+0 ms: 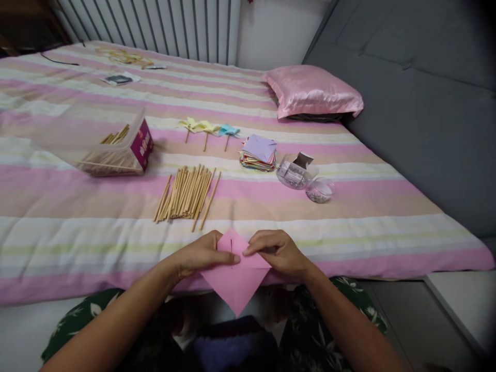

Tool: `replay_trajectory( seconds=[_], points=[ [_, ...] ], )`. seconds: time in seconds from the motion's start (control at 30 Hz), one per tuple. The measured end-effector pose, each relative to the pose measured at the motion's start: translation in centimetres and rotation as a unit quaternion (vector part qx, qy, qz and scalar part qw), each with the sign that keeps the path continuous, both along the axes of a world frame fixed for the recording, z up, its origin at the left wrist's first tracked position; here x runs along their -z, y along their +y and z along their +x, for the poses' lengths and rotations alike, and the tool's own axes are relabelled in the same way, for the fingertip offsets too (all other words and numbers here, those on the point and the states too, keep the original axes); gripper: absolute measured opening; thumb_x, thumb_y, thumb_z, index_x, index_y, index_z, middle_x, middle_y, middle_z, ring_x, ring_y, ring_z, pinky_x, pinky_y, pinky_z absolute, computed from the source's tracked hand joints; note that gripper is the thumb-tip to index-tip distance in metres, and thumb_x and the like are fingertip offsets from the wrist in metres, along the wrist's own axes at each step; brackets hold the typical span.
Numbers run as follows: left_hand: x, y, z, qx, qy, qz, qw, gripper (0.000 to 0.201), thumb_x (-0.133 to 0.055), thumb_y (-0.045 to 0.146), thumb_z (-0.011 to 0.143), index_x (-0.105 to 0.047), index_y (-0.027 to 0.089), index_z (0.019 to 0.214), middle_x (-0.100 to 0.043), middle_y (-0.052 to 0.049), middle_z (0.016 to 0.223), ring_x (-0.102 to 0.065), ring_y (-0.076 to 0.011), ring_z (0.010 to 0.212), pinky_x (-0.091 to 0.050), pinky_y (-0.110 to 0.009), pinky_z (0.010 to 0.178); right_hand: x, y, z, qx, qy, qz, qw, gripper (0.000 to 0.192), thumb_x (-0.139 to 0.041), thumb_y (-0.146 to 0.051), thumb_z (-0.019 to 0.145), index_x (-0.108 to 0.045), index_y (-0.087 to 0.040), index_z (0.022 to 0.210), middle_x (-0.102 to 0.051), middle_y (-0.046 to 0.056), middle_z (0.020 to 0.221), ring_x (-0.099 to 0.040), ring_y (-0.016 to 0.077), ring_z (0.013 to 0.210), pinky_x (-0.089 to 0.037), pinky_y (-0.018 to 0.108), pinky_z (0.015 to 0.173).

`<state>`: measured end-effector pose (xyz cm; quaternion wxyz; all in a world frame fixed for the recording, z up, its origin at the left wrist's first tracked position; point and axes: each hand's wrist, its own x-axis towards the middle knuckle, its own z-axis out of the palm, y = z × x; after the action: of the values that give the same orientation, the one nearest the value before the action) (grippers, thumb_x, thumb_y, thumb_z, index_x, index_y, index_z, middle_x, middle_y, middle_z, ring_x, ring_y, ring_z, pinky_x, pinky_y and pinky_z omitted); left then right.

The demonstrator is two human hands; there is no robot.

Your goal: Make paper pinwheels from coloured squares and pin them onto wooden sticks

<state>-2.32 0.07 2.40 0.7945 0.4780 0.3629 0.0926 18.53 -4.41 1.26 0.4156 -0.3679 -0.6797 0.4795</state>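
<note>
I have the pink paper square (pixel 236 281) at the near edge of the bed (pixel 349 217) — my left hand (pixel 201 254) and right hand (pixel 277 252) both pinching its folded top. Beyond the paper lie wooden sticks (pixel 187 195) — further back, three small pinwheels (pixel 207 127).

Nothing here can actually be read. Up and to the left of your left hand (pixel 201 254), well apart from it, the clear plastic box (pixel 93 139) of sticks carries a magenta label (pixel 141 145) with pale characters, too blurred to make out. The small packets in the clear bag (pixel 296 173) beyond your right hand (pixel 277 251) show no legible print either
</note>
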Motion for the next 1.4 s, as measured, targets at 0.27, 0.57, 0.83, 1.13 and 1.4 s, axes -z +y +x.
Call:
replay_trajectory(
  seconds=[0.27, 0.57, 0.83, 1.13, 1.4],
  points=[
    [-0.2, 0.7, 0.2, -0.065, -0.069, -0.06, 0.994, 0.029, -0.068, 0.038, 0.072, -0.068, 0.01, 0.078, -0.069, -0.007, 0.071, -0.059, -0.0118, 0.058, -0.044, -0.019, 0.054, 0.9, 0.2, 0.3, 0.036, 0.034, 0.005, 0.999, 0.015, -0.062, -0.014, 0.078, -0.074, -0.022, 0.078, -0.069, 0.003, 0.075, -0.062, 0.0131, 0.066, -0.047, 0.023, 0.058],
    [-0.8, 2.2, -0.1, -0.23, -0.23, -0.189, 0.926, 0.031, -0.057, 0.034, 0.08, -0.063, 0.008, 0.095, -0.07, -0.012, 0.081, -0.066, -0.0174, 0.074, -0.052, -0.026, 0.07, 1.6, 0.5, 1.6, 0.293, -0.026, 0.184, 0.938, 0.028, -0.061, -0.006, 0.073, -0.073, -0.027, 0.087, -0.073, 0.0, 0.086, -0.067, 0.0175, 0.082, -0.055, 0.028, 0.073],
    [0.1, 0.6, 1.3, -0.247, -0.165, -0.066, 0.953, 0.027, -0.069, 0.018, 0.073, -0.064, 0.012, 0.099, -0.072, -0.009, 0.088, -0.066, -0.018, 0.076, -0.053, -0.027, 0.072, 1.8, 0.2, -0.3, 0.177, -0.093, 0.246, 0.948, 0.036, -0.049, -0.003, 0.08, -0.069, -0.025, 0.101, -0.069, 0.004, 0.104, -0.067, 0.0162, 0.091, -0.055, 0.027, 0.075],
    [0.4, 0.3, 1.5, -0.269, -0.12, -0.01, 0.955, 0.049, -0.072, 0.022, 0.07, -0.058, 0.011, 0.116, -0.07, -0.014, 0.1, -0.067, -0.0244, 0.084, -0.052, -0.036, 0.078, 1.7, 0.3, 0.1, 0.117, -0.106, 0.209, 0.965, 0.033, -0.05, -0.01, 0.083, -0.066, -0.027, 0.106, -0.068, 0.003, 0.103, -0.065, 0.015, 0.092, -0.053, 0.027, 0.079],
    [0.7, 0.4, 1.3, -0.25, -0.106, -0.012, 0.962, 0.043, -0.071, 0.023, 0.071, -0.062, 0.01, 0.111, -0.07, -0.015, 0.099, -0.067, -0.0234, 0.083, -0.052, -0.034, 0.078, 0.9, 0.4, 0.7, 0.124, -0.077, 0.144, 0.979, 0.016, -0.061, -0.02, 0.081, -0.07, -0.025, 0.093, -0.071, 0.003, 0.09, -0.066, 0.0151, 0.082, -0.053, 0.027, 0.072]
  ],
)
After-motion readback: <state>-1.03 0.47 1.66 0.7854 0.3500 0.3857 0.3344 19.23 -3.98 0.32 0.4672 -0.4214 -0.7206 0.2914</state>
